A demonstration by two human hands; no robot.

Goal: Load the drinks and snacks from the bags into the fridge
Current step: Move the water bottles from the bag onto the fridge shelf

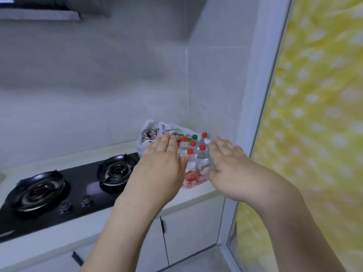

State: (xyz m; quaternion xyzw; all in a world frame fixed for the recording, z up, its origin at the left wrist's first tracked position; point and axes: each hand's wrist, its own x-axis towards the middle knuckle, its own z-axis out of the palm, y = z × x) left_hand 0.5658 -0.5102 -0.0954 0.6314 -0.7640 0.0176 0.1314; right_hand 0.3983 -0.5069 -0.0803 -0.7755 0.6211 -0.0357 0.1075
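A clear plastic bag with red print (pixel 193 178) stands on the countertop in the corner and holds several water bottles (pixel 202 156) with red, green and white caps. Behind it a white bag (pixel 151 124) holds several drink cans (pixel 148 134). My left hand (pixel 162 163) reaches forward at the left side of the bottles with straight fingers. At the bottles' right side, my right hand (pixel 229 163) is stretched out the same way. Both hands flank the bag; whether they touch it is unclear. No fridge is in view.
A black two-burner gas hob (pixel 64 185) with knobs lies left of the bags on the pale countertop (pixel 198 195). Grey tiled walls close the corner. Cabinet doors (pixel 184 230) sit below. A yellow dotted curtain (pixel 318 134) hangs behind a glass panel on the right.
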